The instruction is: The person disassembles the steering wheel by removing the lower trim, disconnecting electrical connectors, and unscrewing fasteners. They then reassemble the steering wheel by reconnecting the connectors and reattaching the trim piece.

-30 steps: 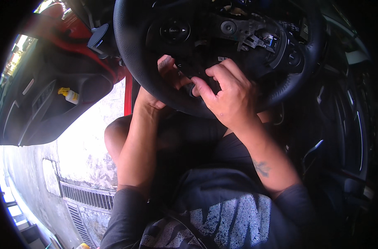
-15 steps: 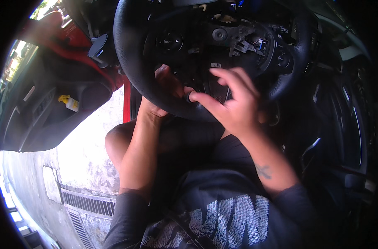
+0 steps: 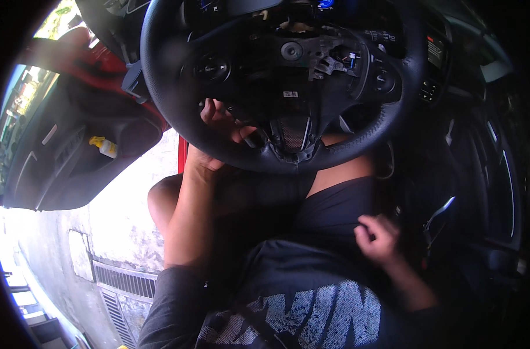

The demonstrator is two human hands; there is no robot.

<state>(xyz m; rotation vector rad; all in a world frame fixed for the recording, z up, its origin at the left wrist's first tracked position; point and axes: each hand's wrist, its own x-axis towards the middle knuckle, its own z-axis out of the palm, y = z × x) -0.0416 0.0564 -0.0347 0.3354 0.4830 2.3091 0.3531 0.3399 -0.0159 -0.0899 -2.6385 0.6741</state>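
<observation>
In front of me is a black steering wheel with its centre cover off, baring the hub and brackets. My left hand comes from under the lower left of the rim, its fingers curled up through the gap beside the left spoke. The rim hides part of that hand. Its fingertips lie near the dark lower edge of the spoke. Away from the wheel, over the right side of my lap, my right hand is closed with curled fingers. Whether anything small is in it is hidden.
An open red car door stands at left, with a yellow-topped white spray bottle in its pocket. Below lies concrete ground with a drain grate. A lit screen is right of the wheel; a dark seat sits farther right.
My right hand has left the lower part of the wheel and drawn back to my lap, its fingers now curled. My left hand stays at the rim. The view has shifted slightly.
</observation>
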